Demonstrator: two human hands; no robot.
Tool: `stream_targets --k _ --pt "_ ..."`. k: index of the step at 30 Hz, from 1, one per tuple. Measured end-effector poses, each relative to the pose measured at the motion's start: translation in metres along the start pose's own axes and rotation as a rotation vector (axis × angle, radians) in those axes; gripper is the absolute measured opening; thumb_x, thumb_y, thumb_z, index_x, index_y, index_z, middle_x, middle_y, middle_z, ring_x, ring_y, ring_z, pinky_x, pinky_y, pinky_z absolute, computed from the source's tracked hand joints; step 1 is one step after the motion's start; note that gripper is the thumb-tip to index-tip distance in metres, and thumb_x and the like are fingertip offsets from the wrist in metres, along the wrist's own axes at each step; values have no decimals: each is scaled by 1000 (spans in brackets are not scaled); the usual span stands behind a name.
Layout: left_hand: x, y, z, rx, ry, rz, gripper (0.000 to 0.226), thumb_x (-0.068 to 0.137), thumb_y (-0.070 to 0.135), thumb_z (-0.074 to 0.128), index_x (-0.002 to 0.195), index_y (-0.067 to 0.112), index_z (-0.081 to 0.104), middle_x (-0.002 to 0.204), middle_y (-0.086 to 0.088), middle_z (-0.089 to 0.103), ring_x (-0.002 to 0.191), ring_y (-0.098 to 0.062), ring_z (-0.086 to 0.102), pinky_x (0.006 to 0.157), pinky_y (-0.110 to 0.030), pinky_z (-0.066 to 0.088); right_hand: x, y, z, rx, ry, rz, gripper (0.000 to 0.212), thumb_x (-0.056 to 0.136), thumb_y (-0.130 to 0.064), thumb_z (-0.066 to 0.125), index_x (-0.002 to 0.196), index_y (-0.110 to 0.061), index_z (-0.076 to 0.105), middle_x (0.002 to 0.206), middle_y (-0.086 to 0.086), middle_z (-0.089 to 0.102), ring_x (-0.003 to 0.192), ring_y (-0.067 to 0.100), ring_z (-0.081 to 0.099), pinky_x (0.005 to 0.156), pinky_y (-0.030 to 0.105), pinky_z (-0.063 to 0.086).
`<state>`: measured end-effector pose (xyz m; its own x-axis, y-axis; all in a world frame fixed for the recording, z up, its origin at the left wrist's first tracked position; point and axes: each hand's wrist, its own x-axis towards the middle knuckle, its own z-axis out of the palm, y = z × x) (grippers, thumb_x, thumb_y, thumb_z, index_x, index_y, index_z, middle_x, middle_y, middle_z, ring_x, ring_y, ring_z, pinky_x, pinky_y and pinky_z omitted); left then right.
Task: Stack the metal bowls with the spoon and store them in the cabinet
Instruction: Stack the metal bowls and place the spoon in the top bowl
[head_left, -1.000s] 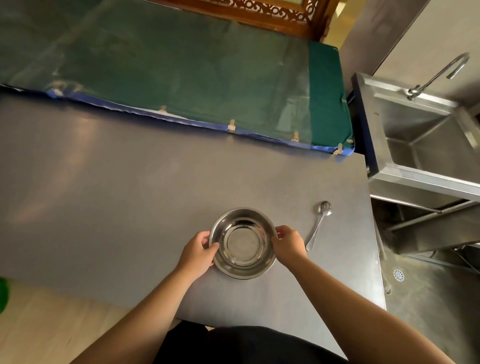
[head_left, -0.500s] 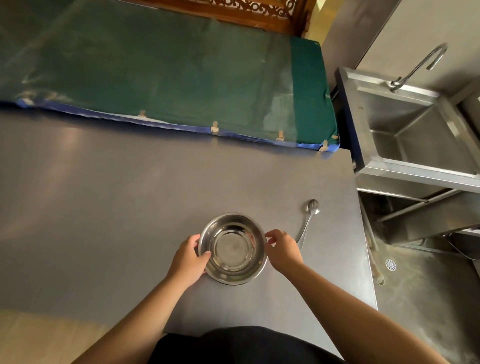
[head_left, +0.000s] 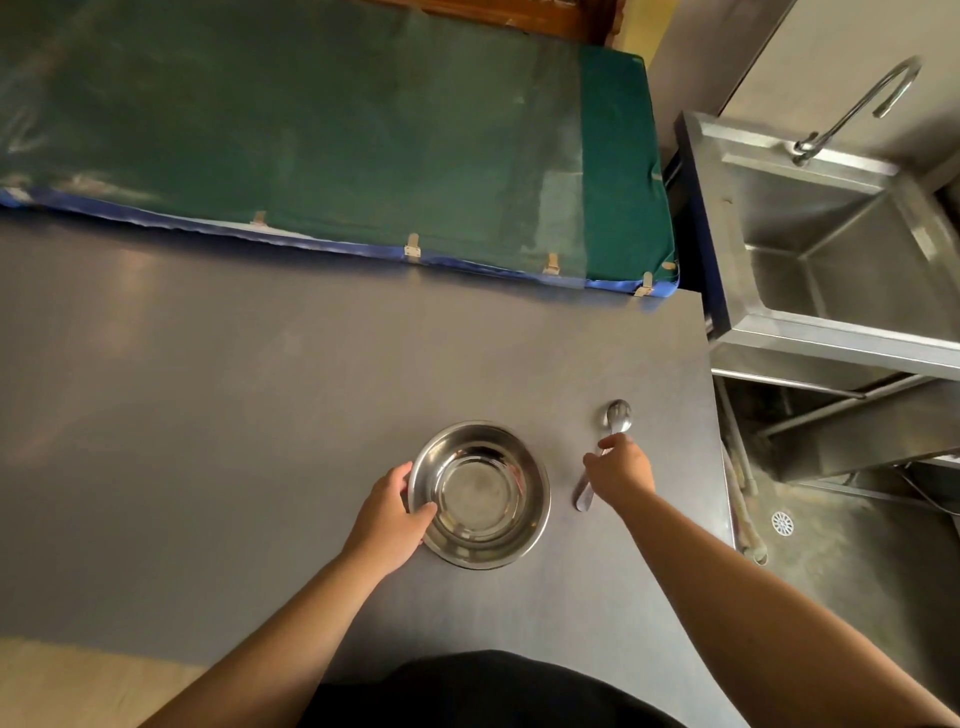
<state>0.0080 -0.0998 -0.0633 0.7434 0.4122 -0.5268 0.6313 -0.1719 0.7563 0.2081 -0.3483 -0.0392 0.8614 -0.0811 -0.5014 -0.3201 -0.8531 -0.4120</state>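
Note:
The stacked metal bowls (head_left: 480, 493) stand on the grey table (head_left: 260, 415), near its front edge. My left hand (head_left: 390, 512) grips their left rim, thumb inside. A metal spoon (head_left: 608, 441) lies to the right of the bowls, its bowl end pointing away from me. My right hand (head_left: 621, 470) is over the middle of the spoon's handle with fingers closed down on it; the spoon still rests on the table. No cabinet is in view.
A green padded mat with a blue edge (head_left: 337, 140) runs along the table's far side. A steel sink (head_left: 841, 260) with a curved tap (head_left: 862, 104) stands to the right, past the table's right edge. A floor drain (head_left: 782, 523) is below it.
My right hand has let go of the bowls' right rim and moved right onto the spoon. My left hand stays on the left rim. The camera view has shifted slightly.

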Motion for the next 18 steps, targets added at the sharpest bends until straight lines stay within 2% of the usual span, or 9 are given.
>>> stream_targets --k 2,4,7,9,13,18 --pt "0 5 4 16 -15 0 69 84 29 72 145 27 41 132 2 56 106 -22 65 85 -45 60 10 4 -3 -5 6 29 41 88 -19 63 127 -11 56 98 6 65 92 28 63 73 28 41" --pt "1 11 8 55 -22 8 69 84 29 71 146 26 40 134 1 55 104 -26 66 87 -43 58 16 5 -6 -19 4 48 37 86 -19 63 121 -9 56 93 5 64 83 26 60 70 29 43" --pt "1 18 10 195 -15 44 68 86 31 70 146 25 38 136 -1 51 99 -21 63 85 -29 49 23 6 -7 -51 -18 70 29 81 -17 61 107 -5 61 90 10 69 80 30 65 65 30 45" --pt "-1 23 10 246 -13 45 69 88 32 69 148 26 36 138 -2 49 104 -17 59 85 -25 41 24 6 -7 -75 -42 78 26 80 -15 58 103 -3 64 90 13 71 80 31 67 64 30 47" --pt "-6 28 11 277 -11 21 72 89 31 68 151 24 32 145 -3 44 122 -21 54 89 -24 37 25 5 -3 -104 -78 80 22 81 -11 54 97 -2 66 85 13 71 75 30 66 64 31 48" --pt "-10 29 12 287 -24 -3 74 88 32 68 151 25 31 145 -3 43 114 -22 59 95 -30 44 18 6 -4 -128 -145 99 21 80 -18 60 86 1 68 80 15 72 75 32 71 66 33 57"
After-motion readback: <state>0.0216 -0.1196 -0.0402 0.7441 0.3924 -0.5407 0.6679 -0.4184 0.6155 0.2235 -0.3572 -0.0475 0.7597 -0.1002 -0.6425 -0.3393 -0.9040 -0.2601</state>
